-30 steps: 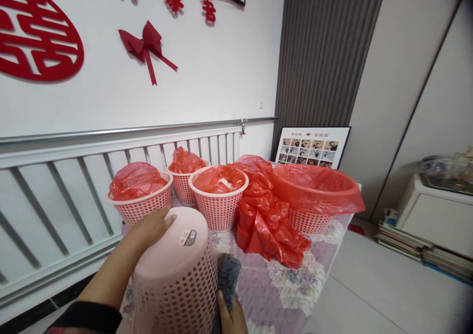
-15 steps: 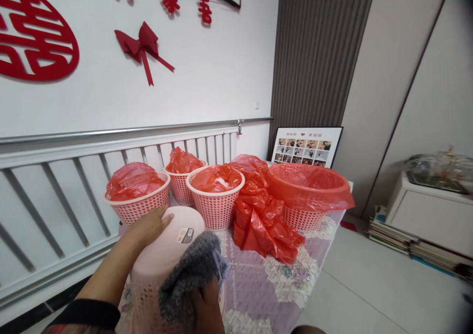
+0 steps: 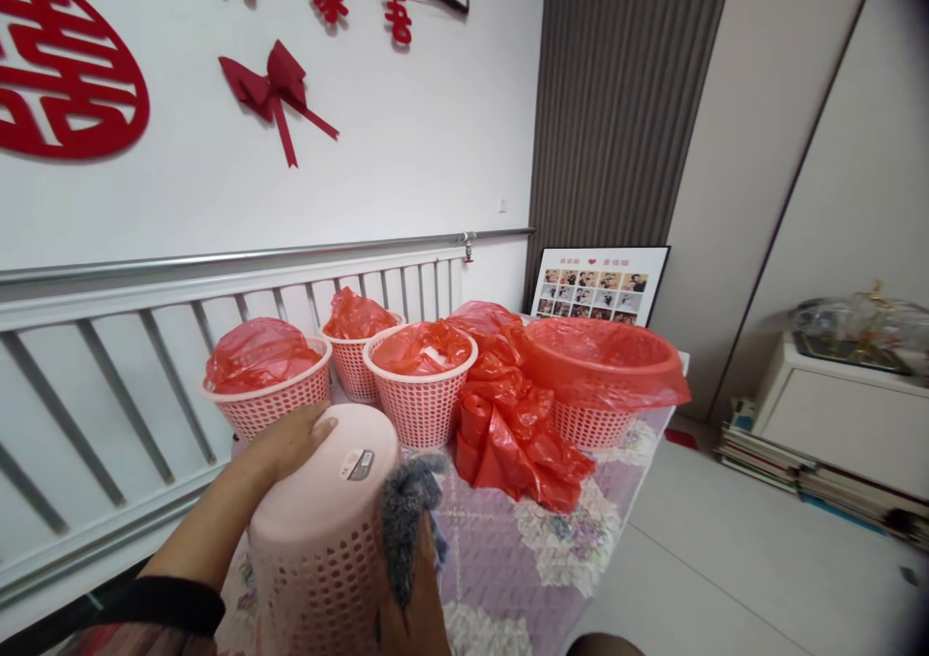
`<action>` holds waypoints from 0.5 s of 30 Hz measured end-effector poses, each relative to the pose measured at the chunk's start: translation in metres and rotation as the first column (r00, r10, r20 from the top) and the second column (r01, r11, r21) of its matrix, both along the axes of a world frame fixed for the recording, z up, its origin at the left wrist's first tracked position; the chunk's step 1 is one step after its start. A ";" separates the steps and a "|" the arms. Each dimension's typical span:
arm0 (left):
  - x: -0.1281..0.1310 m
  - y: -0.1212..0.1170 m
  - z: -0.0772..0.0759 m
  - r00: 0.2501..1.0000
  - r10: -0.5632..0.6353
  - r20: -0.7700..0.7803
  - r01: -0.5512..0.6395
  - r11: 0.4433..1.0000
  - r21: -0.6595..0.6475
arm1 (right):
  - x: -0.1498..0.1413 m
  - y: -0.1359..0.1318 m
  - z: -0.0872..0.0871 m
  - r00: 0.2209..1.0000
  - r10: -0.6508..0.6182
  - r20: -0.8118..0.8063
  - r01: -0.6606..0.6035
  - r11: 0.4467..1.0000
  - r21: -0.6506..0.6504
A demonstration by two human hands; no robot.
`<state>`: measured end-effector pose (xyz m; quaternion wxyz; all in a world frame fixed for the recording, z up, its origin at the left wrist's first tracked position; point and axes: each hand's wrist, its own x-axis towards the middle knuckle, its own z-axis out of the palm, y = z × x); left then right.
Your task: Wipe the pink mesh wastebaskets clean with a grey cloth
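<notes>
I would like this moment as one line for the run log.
left hand: on upturned basket | right hand: holds grey cloth at basket's side | beyond: lined baskets, red bags

Single head-worn view, looking forward and slightly down across table (image 3: 494,559) toward wall (image 3: 428,143); upturned basket (image 3: 312,559) close below lens (left hand (image 3: 297,441) too), photo board (image 3: 599,283) farther off.

Cloth (image 3: 402,525) right of nearest basket (image 3: 309,564)
</notes>
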<state>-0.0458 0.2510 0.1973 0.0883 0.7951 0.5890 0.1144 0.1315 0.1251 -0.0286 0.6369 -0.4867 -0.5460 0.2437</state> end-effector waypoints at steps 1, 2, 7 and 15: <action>-0.001 0.000 0.001 1.000 -0.017 -0.001 0.017 1.000 -0.005 | -0.001 0.002 0.013 0.998 0.047 0.028 -0.049 0.997 0.066; -0.003 0.000 0.002 0.999 -0.033 -0.001 0.033 0.999 -0.009 | 0.000 0.003 0.025 0.995 0.091 0.052 -0.096 0.990 0.105; -0.012 0.002 0.000 0.997 -0.079 0.016 0.080 0.996 -0.026 | 0.020 -0.001 0.043 0.991 0.120 -0.053 -0.126 0.985 -0.122; -0.010 0.000 0.004 0.996 -0.080 0.029 0.081 0.996 -0.041 | 0.038 0.011 0.025 0.975 0.108 -0.195 -0.158 0.951 -0.267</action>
